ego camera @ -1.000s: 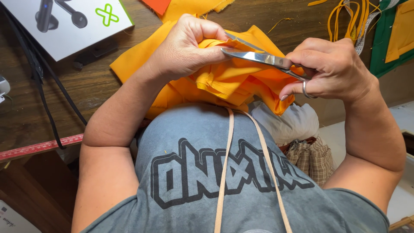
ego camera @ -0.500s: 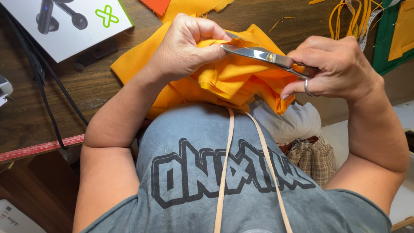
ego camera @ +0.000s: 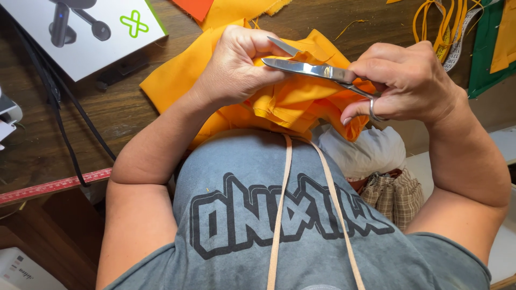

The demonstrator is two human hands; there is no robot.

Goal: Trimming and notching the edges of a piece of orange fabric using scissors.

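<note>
We work at the near edge of the wooden table (ego camera: 134,107), close against the body. Our left hand (ego camera: 236,67) is closed on a bunched fold of the orange fabric (ego camera: 290,102), pinching it up off the table; the rest of the cloth spreads toward the table's middle. Our right hand (ego camera: 403,83) grips the scissors (ego camera: 312,70), fingers through the handle loops, a ring showing at the lower loop. The blades stand parted, the upper tip above the cloth edge and the lower blade lying across the fold, just beside the left-hand fingers.

Judgement: the step in hand is a snip into the held fold, blades open and set at the edge, cut not yet closed. The next move calls for keeping the fold taut, keeping the left fingertips out of the blade path, and closing the blades squarely so the layers do not slip.

Around: a white box (ego camera: 86,32) with a green cross mark at the far left corner, a black cable (ego camera: 64,134) running along the left side, a red ruler (ego camera: 54,185) at the near left edge, yellow strips (ego camera: 435,27) and green cloth (ego camera: 486,48) at the far right.
</note>
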